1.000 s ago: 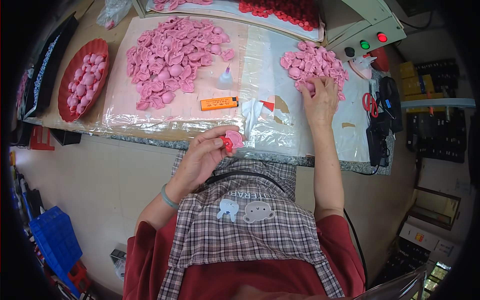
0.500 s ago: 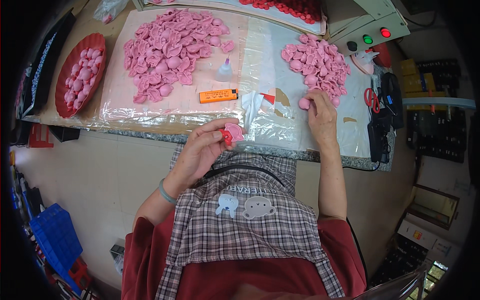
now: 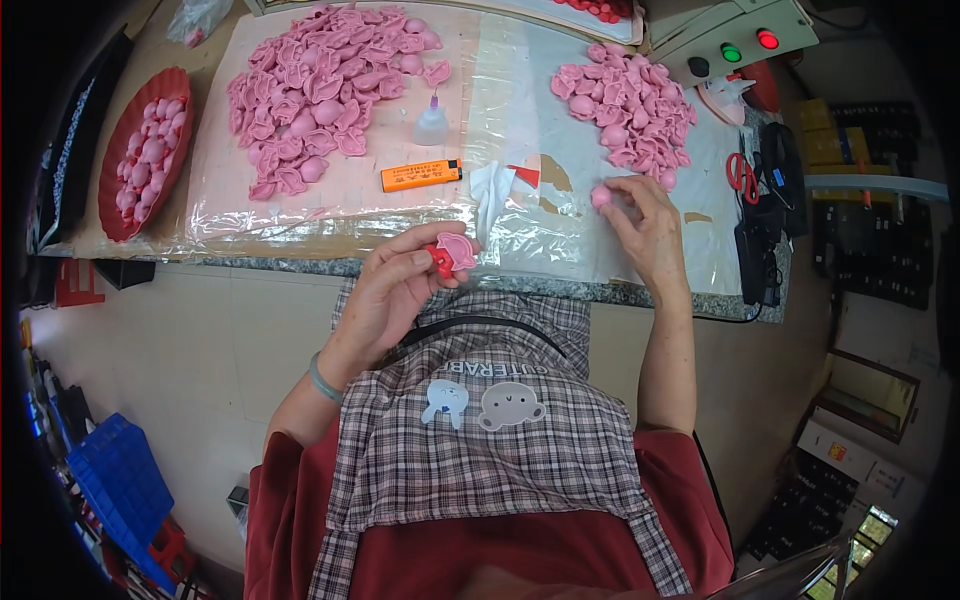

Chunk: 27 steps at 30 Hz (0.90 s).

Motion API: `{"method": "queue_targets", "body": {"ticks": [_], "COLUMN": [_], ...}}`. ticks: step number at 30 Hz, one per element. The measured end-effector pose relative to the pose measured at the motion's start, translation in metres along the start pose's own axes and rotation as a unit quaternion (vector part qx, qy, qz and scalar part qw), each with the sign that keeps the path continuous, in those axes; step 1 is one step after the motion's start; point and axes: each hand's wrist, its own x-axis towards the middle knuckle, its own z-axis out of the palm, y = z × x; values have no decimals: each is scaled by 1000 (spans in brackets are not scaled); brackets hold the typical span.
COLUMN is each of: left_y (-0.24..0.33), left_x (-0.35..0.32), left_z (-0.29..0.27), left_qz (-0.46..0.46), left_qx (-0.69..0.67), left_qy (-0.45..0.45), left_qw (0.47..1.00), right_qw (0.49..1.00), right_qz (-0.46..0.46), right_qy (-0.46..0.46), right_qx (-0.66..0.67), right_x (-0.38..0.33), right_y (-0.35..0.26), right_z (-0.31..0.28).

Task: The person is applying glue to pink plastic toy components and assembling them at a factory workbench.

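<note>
Between thumb and fingers, my left hand (image 3: 388,288) grips a small red figure piece with a pink petal-shaped part (image 3: 455,250) on it, just off the table's front edge. My right hand (image 3: 650,225) pinches a rounded pink piece (image 3: 601,196) low over the table; the fingers hide part of it. Right behind that hand is a smaller pile of pink pieces (image 3: 628,110), round and petal-shaped. At the left lies a larger pile of similar pink pieces (image 3: 320,90). A small needle-tipped bottle (image 3: 431,125) and an orange lighter (image 3: 421,175) lie between the piles.
A red oval tray (image 3: 112,195) holding pink and red pieces is at far left. White tissue (image 3: 488,195) lies near the table's middle. Red-handled scissors (image 3: 737,172) and black items are at the right edge. A machine box (image 3: 745,35) with lit buttons stands behind.
My right hand has drawn the rounded pink piece slightly toward me, away from the smaller pile. My left hand still holds the red and pink piece, its petal part now turned more into view.
</note>
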Motion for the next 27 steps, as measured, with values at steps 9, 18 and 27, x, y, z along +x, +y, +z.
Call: {"method": "queue_targets", "body": {"ticks": [9, 18, 27], "left_y": [2, 3, 0], "left_x": [-2, -2, -2], "left_z": [7, 8, 14], "left_qz": [-7, -11, -17], "left_qx": [4, -13, 14], "left_qy": [12, -15, -12], "left_qw": [1000, 1000, 1000], "right_qw": [998, 998, 963], "right_qz": [-11, -14, -58], "right_qy": [-24, 11, -50], "right_qx": [-64, -65, 258], "right_x": [3, 2, -12], "right_y": [-9, -12, -65], "right_z": [9, 14, 17]}}
